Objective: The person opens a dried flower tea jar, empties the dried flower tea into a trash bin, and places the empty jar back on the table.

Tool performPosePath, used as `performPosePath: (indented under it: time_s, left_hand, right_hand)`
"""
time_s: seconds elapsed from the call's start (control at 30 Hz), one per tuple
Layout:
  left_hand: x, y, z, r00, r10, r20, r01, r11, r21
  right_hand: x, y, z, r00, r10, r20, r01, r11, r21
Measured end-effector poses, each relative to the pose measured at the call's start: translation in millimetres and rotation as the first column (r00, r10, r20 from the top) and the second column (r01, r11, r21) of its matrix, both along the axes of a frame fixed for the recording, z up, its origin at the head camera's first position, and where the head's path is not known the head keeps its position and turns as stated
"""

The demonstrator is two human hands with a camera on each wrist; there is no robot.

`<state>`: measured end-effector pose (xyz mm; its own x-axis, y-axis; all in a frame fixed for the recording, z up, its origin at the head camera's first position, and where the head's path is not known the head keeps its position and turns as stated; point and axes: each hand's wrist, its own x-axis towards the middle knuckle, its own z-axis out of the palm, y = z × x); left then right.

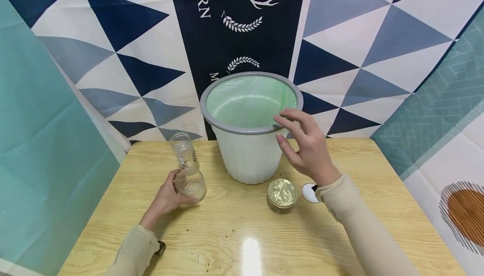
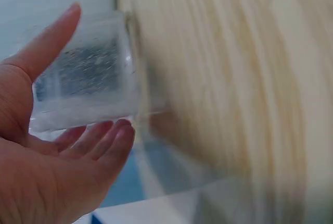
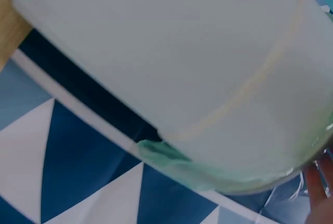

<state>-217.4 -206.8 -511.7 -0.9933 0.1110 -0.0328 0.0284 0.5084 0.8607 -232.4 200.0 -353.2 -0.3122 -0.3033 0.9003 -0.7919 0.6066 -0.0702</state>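
On the left of the table my left hand (image 1: 169, 194) curls round a short clear glass jar (image 1: 192, 183), thumb in front and fingers behind. Its thumb and fingertips flank the clear jar (image 2: 83, 107) in the blurred left wrist view. Just behind stands a taller clear glass (image 1: 183, 150) with a dark print. My right hand (image 1: 308, 143), fingers spread and holding nothing, hovers by the front right of the rim of a white bin (image 1: 249, 154). A green liner (image 1: 242, 103) covers the bin's inside.
A round gold tin (image 1: 282, 194) sits in front of the bin, with a small white disc (image 1: 311, 192) to its right, partly under my right sleeve. Dark crumbs lie on the wooden table (image 1: 211, 246). A patterned cloth (image 1: 143, 36) hangs behind.
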Motion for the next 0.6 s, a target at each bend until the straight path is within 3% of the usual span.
performPosePath:
  time_s: [0.1, 0.17, 0.2, 0.27, 0.33, 0.37, 0.4, 0.43, 0.47, 0.53, 0.6]
  left_hand:
    - [9.4, 2.2, 10.2, 0.988, 0.051, -0.143, -0.063, 0.995, -0.082]
    - [14.5, 9.2, 19.1, 0.949, 0.061, -0.311, -0.106, 0.986, -0.13]
    - [16.4, 14.6, 23.5, 0.913, 0.052, -0.404, -0.124, 0.98, -0.153]
    - [19.4, 27.3, 30.3, 0.818, -0.003, -0.576, -0.131, 0.973, -0.192]
    - [21.8, 42.1, 34.6, 0.729, -0.09, -0.679, -0.095, 0.968, -0.231]
    - [22.9, 49.5, 35.7, 0.695, -0.135, -0.706, -0.071, 0.965, -0.254]
    - [24.6, 56.4, 36.0, 0.679, -0.176, -0.712, -0.043, 0.96, -0.278]
    - [26.2, 62.8, 35.8, 0.679, -0.211, -0.704, -0.015, 0.954, -0.3]
    - [27.5, 68.7, 35.6, 0.689, -0.236, -0.685, 0.014, 0.95, -0.313]
    - [29.4, 78.7, 34.5, 0.736, -0.261, -0.625, 0.06, 0.944, -0.324]
    - [29.7, 86.5, 33.7, 0.778, -0.271, -0.567, 0.099, 0.944, -0.315]
  right_hand:
    - [11.1, 9.3, -10.0, 0.999, -0.025, -0.025, 0.024, 0.998, -0.052]
    - [16.2, 16.6, -18.2, 0.999, -0.039, -0.01, 0.038, 0.998, -0.055]
    - [18.0, 20.1, -22.7, 0.999, -0.049, 0.012, 0.05, 0.998, -0.041]
    - [20.5, 25.7, -32.2, 0.996, -0.069, 0.065, 0.069, 0.998, 0.003]
    - [22.4, 29.7, -42.1, 0.986, -0.087, 0.14, 0.079, 0.995, 0.06]
    - [23.3, 31.0, -46.9, 0.98, -0.094, 0.175, 0.08, 0.993, 0.086]
    - [24.3, 31.7, -51.6, 0.972, -0.102, 0.211, 0.08, 0.991, 0.11]
    - [25.3, 32.1, -56.1, 0.964, -0.109, 0.241, 0.079, 0.988, 0.131]
    - [26.4, 32.3, -60.3, 0.955, -0.116, 0.273, 0.077, 0.986, 0.15]
    - [28.8, 32.8, -68.5, 0.933, -0.127, 0.336, 0.068, 0.981, 0.182]
    - [32.4, 33.8, -76.5, 0.896, -0.143, 0.421, 0.058, 0.977, 0.208]
